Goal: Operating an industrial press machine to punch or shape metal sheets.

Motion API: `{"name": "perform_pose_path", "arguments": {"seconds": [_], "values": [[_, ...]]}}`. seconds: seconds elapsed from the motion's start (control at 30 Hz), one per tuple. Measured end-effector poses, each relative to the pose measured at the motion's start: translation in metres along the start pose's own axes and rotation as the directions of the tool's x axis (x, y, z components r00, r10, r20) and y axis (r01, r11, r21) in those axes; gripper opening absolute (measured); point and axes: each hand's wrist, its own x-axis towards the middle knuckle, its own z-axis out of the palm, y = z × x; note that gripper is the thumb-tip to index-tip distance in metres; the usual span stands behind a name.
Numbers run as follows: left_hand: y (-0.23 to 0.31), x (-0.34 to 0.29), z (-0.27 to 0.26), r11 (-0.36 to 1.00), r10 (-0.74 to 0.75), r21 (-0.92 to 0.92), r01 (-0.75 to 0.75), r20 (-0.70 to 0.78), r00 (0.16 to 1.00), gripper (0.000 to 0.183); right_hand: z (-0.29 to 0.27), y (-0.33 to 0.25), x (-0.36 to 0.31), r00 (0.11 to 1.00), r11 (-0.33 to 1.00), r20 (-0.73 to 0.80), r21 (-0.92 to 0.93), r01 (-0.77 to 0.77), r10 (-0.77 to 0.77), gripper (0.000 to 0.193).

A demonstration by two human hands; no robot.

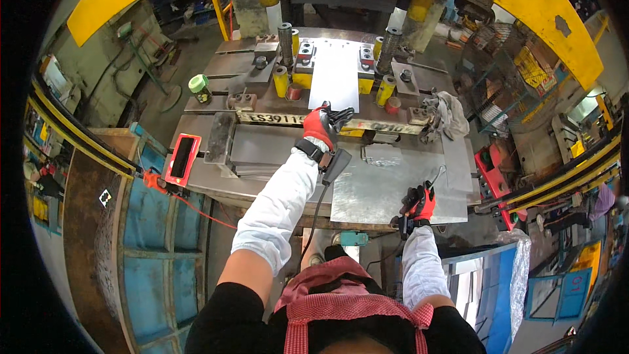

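Note:
My left hand (323, 126), in a red and black glove, is at the near edge of a bright, flat metal sheet (335, 78). Its fingers are closed on that edge, partly hiding it. The sheet lies lengthwise over the die (306, 59) of a press, between the guide posts. My right hand (418, 203), gloved the same way, is closed around a thin metal hook (440, 173) whose curved end points away from me. Under this hand lies a wide grey metal plate (367, 190) at the front of the press bed.
Left of my left arm is a stack of grey sheets (262, 147) beside a metal block (221, 137). A red-framed phone (183, 159) and a green-lidded jar (199, 87) are farther left. Grey rags (449, 116) lie at the right. Yellow-sleeved posts (386, 90) flank the die.

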Motion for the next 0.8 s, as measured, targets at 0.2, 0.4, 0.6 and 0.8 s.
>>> {"name": "perform_pose_path", "arguments": {"seconds": [0.2, 0.4, 0.6, 0.8], "values": [[0.000, 0.001, 0.001, 0.998, -0.019, 0.066, 0.018, 0.022, 1.000, 0.044, -0.002, 0.000, -0.001, 0.998, 0.998, -0.057, -0.068, 0.008, -0.012, 0.015], [0.000, 0.015, -0.019, 0.999, -0.029, 0.030, 0.026, 0.113, 0.993, 0.042, 0.012, -0.008, -0.014, 0.993, 0.997, -0.115, -0.073, 0.015, -0.024, 0.023], [-0.006, 0.016, -0.014, 0.998, -0.041, -0.047, 0.044, 0.060, 0.997, 0.043, 0.002, -0.005, -0.008, 0.990, 0.995, -0.116, -0.071, 0.066, -0.074, 0.022], [0.002, 0.039, -0.041, 0.998, -0.047, 0.045, 0.039, 0.207, 0.977, 0.054, -0.003, 0.003, 0.006, 0.997, 0.992, -0.061, -0.116, 0.046, -0.053, 0.018]]}}
